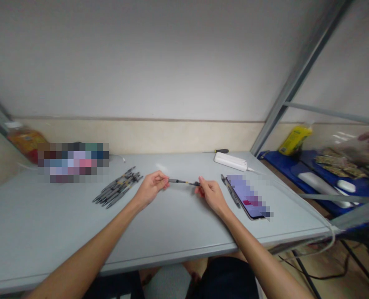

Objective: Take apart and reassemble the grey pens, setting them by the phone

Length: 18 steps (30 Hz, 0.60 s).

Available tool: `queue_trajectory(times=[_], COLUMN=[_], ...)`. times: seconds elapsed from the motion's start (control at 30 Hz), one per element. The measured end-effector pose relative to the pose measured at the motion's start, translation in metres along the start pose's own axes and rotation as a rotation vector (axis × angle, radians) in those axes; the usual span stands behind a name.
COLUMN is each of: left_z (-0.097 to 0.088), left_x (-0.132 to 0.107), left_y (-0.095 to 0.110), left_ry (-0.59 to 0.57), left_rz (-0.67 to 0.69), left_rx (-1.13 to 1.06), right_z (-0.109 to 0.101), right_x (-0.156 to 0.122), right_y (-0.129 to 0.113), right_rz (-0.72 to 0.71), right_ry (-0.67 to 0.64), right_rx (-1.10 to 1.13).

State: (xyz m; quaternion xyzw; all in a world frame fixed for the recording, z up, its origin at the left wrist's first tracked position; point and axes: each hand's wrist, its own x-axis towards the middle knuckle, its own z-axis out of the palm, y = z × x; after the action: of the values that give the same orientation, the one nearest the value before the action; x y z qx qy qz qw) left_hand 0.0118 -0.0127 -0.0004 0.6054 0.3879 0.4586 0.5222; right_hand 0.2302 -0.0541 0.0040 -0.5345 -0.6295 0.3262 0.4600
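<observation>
Watching from my end, I start at the far left, where a bottle (25, 141) stands by the wall and, nearer the middle, a heap of pens (118, 187) lies on the grey tabletop (62, 232). Just right of the heap the left hand (150, 189) is curled closed, thumb and fingertips pinched on one end of a pen (184, 182). The right hand (211, 195) nips the other end the same way, so the pen hangs level between them, lifted off the tabletop about centre scene. Right again lie a loose pen (230, 191) touching a phone (249, 197), with a white box (230, 161) and a screwdriver (220, 150) farther back. My worry is the grip: only fingertips on a thin barrel. If the halves part under a pull or twist, I judge a small inner piece could spring free and roll off the near edge. I cannot tell whether the barrel is already loose at its pale middle band. The right wrist also sits near the loose pen and phone, and a sideways sweep could knock them.
</observation>
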Motion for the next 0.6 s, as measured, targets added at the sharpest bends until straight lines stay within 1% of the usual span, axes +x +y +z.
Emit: queue_trajectory(times=[0.1,0.2,0.27,0.4,0.47,0.53,0.6], left_z=[-0.0010,-0.0011,-0.0004,0.0011,0.0009,0.0001,-0.0007], left_x=[0.0014,0.0011,0.0000,-0.0009,-0.0004,0.0004,0.0007], left_y=[0.0006,0.0014,0.0020,0.0028,0.0028,0.0025,0.0024], left_ry=[0.045,0.051,0.029,0.006,0.018,0.039,0.056], left_rz=[0.001,-0.014,-0.022,-0.024,-0.025,-0.025,-0.027], left_rx=[0.003,0.010,0.016,0.024,0.021,0.022,0.030], right_z=[-0.0008,-0.0012,-0.0010,-0.0003,-0.0005,-0.0011,-0.0016], right_x=[0.0009,0.0011,0.0009,0.0003,0.0004,0.0007,0.0008], right_y=[-0.0004,0.0004,0.0009,0.0006,0.0003,0.0003,0.0005], right_rz=[-0.078,-0.088,-0.081,0.000,-0.008,-0.056,-0.085], right_ry=[0.066,0.057,0.047,0.033,0.050,0.074,0.065], right_rx=[0.047,0.033,-0.024,-0.084,-0.042,0.032,0.063])
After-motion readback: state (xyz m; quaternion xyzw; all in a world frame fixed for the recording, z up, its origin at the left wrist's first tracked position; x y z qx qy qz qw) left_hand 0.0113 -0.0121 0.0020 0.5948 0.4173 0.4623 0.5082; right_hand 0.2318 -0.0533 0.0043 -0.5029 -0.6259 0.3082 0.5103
